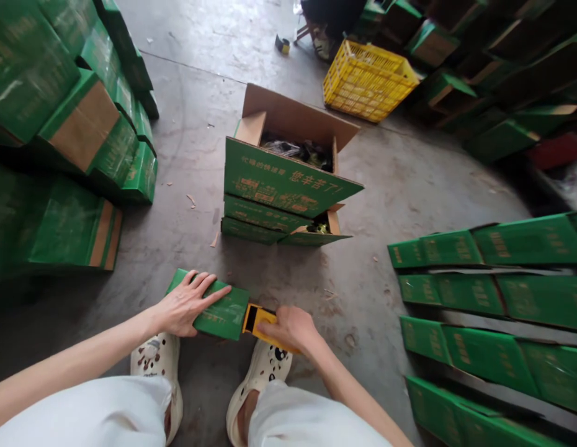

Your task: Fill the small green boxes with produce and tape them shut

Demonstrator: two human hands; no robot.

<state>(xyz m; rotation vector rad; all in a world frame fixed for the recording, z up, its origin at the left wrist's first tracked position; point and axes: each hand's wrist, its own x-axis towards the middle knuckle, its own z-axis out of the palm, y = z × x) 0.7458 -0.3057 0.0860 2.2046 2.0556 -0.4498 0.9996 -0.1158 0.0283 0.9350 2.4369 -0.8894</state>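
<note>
Low between my feet lies a closed green cardboard box, with shiny clear tape along its top. My left hand rests flat on that box, fingers spread. My right hand is wrapped round a yellow tape dispenser. The dispenser's black front end meets the right end of the box. Just ahead stands a taller green carton with its flaps up and dark, plastic-wrapped items inside. A lower carton beside its base is also open, showing something yellow-green within.
Stacked green cartons rise on the left. Rows of green cartons line the right, with more stacks at the back right. A yellow plastic crate stands behind, near a person's shoe. Scraps lie on the concrete floor.
</note>
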